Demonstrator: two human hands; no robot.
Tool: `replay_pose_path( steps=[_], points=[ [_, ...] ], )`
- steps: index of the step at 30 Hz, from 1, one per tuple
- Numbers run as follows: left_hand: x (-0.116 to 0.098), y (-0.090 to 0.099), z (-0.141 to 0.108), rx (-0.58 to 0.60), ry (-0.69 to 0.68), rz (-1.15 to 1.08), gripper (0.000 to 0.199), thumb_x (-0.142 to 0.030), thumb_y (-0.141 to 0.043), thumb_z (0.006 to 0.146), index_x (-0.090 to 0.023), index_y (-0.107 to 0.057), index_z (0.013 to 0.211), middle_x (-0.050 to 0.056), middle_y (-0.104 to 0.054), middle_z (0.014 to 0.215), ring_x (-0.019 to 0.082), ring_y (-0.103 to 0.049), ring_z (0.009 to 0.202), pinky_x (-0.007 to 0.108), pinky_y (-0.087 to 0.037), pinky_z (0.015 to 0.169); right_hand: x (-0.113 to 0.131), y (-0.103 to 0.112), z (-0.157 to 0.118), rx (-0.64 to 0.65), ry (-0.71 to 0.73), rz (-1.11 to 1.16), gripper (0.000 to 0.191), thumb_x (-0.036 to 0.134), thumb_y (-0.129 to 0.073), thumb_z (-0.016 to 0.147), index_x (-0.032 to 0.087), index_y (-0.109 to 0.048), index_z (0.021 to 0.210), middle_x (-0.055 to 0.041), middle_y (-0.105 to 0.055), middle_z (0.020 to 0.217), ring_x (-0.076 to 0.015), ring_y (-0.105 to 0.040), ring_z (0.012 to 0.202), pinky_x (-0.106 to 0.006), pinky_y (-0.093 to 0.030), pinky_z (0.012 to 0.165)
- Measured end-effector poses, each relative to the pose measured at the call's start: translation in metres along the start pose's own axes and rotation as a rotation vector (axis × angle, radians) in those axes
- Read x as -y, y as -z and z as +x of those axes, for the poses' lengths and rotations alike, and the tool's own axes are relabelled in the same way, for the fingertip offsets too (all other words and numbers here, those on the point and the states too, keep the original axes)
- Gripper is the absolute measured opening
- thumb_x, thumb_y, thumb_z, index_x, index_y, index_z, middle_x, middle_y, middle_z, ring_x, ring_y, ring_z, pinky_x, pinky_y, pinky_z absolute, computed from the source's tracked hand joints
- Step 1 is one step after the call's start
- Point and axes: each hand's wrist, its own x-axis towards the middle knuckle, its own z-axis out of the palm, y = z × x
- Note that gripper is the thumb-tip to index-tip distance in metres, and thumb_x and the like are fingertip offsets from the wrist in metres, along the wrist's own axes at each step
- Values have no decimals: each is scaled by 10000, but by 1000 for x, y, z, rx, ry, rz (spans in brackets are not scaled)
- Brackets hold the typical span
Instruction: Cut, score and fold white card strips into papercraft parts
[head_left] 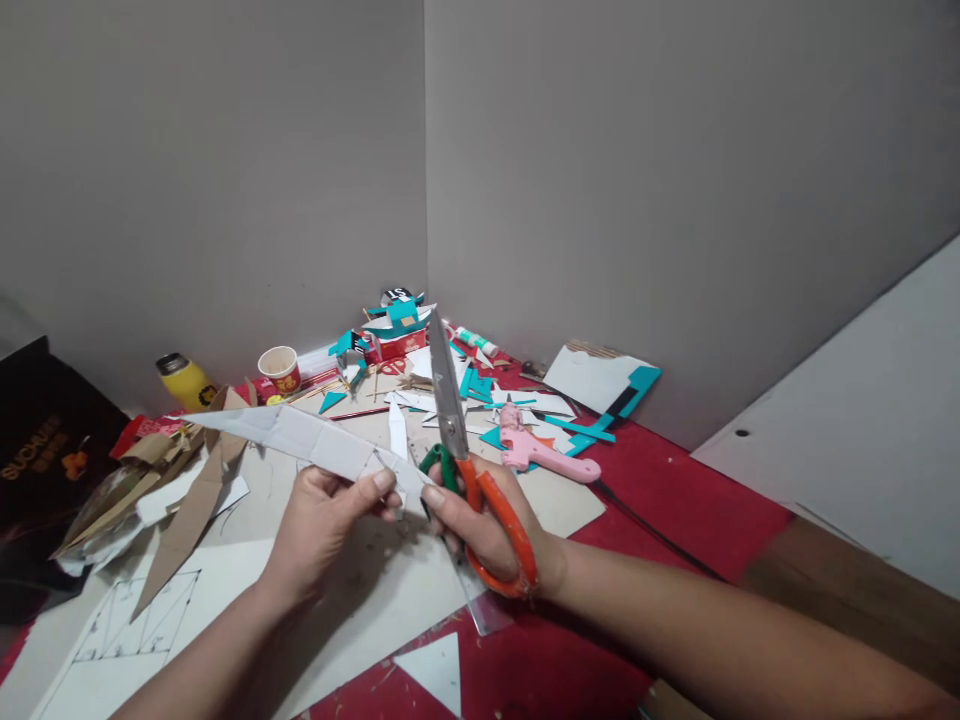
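Observation:
A long, pointed white card piece [300,438] with fold lines stretches to the left above the table. My left hand [330,510] pinches it near its right end, thumb on top. With its thumb at the card's right tip, my right hand [487,520] holds scissors [448,395] that have one orange and one green handle. The scissor blades point up and look closed, apart from the card. Part of the card's end is hidden by my fingers. Below lies a pale board [367,620] on a red tabletop [570,650].
A pink glue gun [544,450] with a dark cord lies to the right. Behind are a paper cup [279,370], a yellow bottle [185,384], a teal and white model boat [401,315] and several card scraps. A brown cardboard strip [187,510] lies left; grey walls close the back.

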Motion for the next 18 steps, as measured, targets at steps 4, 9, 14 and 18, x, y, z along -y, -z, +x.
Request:
replay_pose_path(
  steps=[4, 9, 14, 18],
  points=[
    [-22, 12, 1, -156, -131, -83, 96, -221, -761, 698, -146, -707, 721, 13, -700, 660, 127, -635, 603, 236, -530, 614, 3, 6, 2, 74, 94, -124, 330, 498, -550, 849, 187, -469, 773, 68, -401, 558, -67, -350, 458, -198, -289, 408],
    [-45, 27, -2, -194, -268, -103, 54, -196, -751, 712, -157, -721, 736, 6, -706, 709, 121, -640, 615, 249, -560, 618, 1, 8, 5, 288, 126, -253, 392, 579, -468, 871, 190, -444, 817, 49, -372, 631, -87, -325, 526, -214, -299, 458],
    [-54, 39, -7, -208, -386, -15, 90, -222, -721, 760, -168, -710, 830, 1, -698, 774, 114, -640, 642, 248, -568, 616, -10, 10, 6, 373, 241, -422, 455, 641, -391, 867, 194, -474, 893, -2, -468, 750, -126, -385, 627, -250, -392, 583],
    [-57, 43, -8, -210, -429, 51, 139, -229, -713, 771, -156, -680, 885, 7, -694, 789, 123, -650, 656, 257, -577, 614, -10, 10, 6, 418, 239, -483, 428, 609, -372, 889, 194, -477, 884, -8, -495, 745, -136, -412, 634, -263, -412, 606]
  ],
)
